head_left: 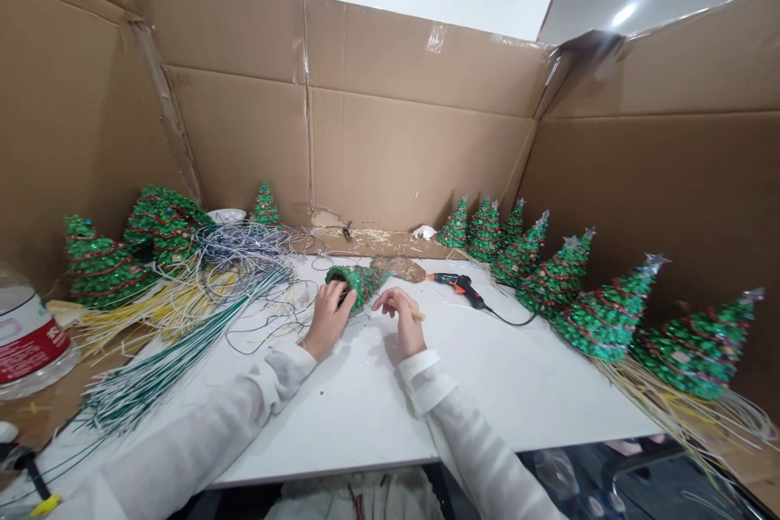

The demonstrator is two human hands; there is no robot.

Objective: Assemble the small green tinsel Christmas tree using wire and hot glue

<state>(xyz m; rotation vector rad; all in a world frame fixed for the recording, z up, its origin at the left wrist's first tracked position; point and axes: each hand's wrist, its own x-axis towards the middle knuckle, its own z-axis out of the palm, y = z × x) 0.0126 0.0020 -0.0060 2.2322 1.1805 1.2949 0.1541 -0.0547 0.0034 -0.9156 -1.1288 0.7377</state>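
Observation:
A small green tinsel tree [361, 281] with red trim lies on its side on the white table [366, 398]. My left hand [329, 317] is closed round its wide base. Just to the right, my right hand [402, 317] is curled, pinching a thin pale stick [418, 314] beside the tree. Both arms wear white sleeves. A brown cone-shaped piece [400, 267] lies just behind the tree.
An orange and black glue gun [458, 286] lies right of my hands, its cord trailing right. Several finished trees [566, 292] line the right side, more [122, 248] stand at left. Wire bundles [183, 325] and a plastic bottle [28, 333] lie left. Cardboard walls [390, 138] surround the table.

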